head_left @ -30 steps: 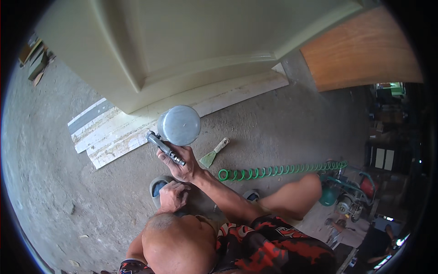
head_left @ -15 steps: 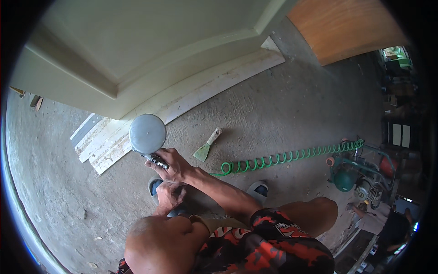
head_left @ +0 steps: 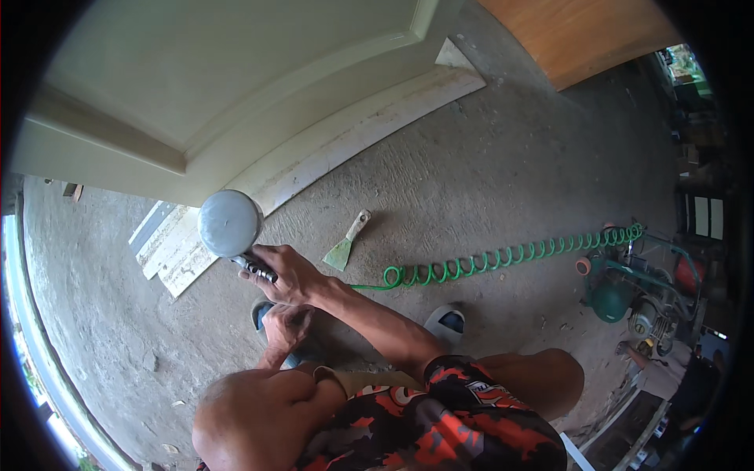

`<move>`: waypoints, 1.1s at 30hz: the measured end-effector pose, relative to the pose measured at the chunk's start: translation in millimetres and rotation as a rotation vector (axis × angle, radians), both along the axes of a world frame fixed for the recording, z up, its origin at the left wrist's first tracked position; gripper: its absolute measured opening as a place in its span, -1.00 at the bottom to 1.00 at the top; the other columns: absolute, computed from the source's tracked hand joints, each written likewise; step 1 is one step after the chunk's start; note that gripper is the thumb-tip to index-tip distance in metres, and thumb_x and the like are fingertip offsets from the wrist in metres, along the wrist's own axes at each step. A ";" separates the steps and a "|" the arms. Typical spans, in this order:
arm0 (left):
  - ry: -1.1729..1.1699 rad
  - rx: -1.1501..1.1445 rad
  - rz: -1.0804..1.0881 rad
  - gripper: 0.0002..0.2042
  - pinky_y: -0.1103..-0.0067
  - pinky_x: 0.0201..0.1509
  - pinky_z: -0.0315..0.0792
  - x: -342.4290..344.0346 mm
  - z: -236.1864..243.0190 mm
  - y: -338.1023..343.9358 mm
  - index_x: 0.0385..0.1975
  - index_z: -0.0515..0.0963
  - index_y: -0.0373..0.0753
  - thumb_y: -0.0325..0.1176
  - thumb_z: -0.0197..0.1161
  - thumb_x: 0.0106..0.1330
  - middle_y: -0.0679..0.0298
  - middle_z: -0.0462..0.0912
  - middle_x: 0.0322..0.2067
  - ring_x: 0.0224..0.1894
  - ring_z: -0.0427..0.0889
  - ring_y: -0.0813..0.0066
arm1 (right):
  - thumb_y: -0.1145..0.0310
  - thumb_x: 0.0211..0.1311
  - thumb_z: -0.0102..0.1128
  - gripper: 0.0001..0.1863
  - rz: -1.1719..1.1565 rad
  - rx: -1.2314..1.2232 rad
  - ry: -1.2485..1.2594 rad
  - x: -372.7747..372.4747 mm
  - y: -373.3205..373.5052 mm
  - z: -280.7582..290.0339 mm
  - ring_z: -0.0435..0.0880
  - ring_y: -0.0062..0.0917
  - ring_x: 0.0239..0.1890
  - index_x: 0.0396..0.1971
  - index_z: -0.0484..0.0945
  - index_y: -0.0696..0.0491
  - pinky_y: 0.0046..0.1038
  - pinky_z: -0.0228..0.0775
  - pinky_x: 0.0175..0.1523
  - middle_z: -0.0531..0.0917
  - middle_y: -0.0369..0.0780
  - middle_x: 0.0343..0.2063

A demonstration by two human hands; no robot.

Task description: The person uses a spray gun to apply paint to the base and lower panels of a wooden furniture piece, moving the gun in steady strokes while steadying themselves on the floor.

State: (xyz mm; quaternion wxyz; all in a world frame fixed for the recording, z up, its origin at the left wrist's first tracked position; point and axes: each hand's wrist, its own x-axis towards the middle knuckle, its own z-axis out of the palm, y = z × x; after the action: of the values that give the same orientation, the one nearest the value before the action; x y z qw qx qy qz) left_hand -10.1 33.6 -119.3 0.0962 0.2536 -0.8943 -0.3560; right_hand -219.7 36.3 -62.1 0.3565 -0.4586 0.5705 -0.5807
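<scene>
My right hand [head_left: 284, 272] is closed around the grip of a spray gun [head_left: 259, 268], whose round grey cup [head_left: 228, 223] faces up, just in front of the panel's lower edge. Close below the right wrist, my left hand [head_left: 287, 325] is curled into a closed shape; whatever lies inside its fingers is hidden. A green coiled air hose [head_left: 503, 259] runs from under my right forearm toward the right. The large pale green-grey panel [head_left: 259, 149] stands at the upper left, beyond the gun. Between the hose and the panel, a putty knife [head_left: 348, 240] lies on the concrete floor.
White boards [head_left: 314, 165] lie along the panel's foot. At the right stands a green air compressor [head_left: 609, 302], with another person [head_left: 667, 377] near it. A brown wooden sheet [head_left: 581, 39] is at the upper right. My sandalled foot [head_left: 446, 323] is right of my hands.
The spray gun and my right hand have shifted a little to the left along the panel. My left hand stays close under the right wrist. The whole view has also moved slightly.
</scene>
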 end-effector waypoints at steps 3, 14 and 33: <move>-0.025 -0.009 -0.006 -0.85 0.28 -0.15 0.69 4.5 -5.0 0.2 -0.23 0.87 -0.17 -0.37 0.61 0.23 0.09 0.85 -0.37 -0.29 0.84 0.04 | 0.17 0.57 0.40 -0.63 -0.007 0.005 -0.019 -2.1 5.0 3.2 0.84 0.10 -0.24 -0.01 0.66 0.23 -0.04 0.60 -0.16 0.78 0.17 -0.30; 0.128 0.090 0.016 -0.82 0.29 -0.06 0.68 1.7 -1.3 -1.0 -0.18 0.87 -0.19 -0.60 0.52 0.26 0.10 0.86 -0.25 -0.19 0.86 0.10 | 0.18 0.57 0.39 -0.63 -0.046 -0.037 0.004 -24.4 10.1 19.3 0.84 0.11 -0.27 -0.07 0.65 0.26 -0.01 0.60 -0.18 0.77 0.17 -0.38; -0.415 -0.370 -0.953 -0.85 0.31 -0.14 0.66 -67.0 152.4 -174.9 -0.27 0.86 -0.05 -0.51 0.53 0.24 0.33 0.78 -0.46 -0.33 0.80 0.28 | 0.10 0.60 0.37 -0.59 -0.307 0.023 0.154 -102.1 39.1 43.4 0.86 -0.07 -0.39 -0.08 0.67 0.24 -0.08 0.70 -0.22 0.79 0.07 -0.43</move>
State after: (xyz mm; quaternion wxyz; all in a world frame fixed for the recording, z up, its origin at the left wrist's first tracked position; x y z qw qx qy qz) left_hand -77.1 -141.3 33.1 -0.2109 -0.1355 -0.9580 -0.1394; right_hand -321.8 75.5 -18.7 0.2241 -0.4049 0.6662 -0.5848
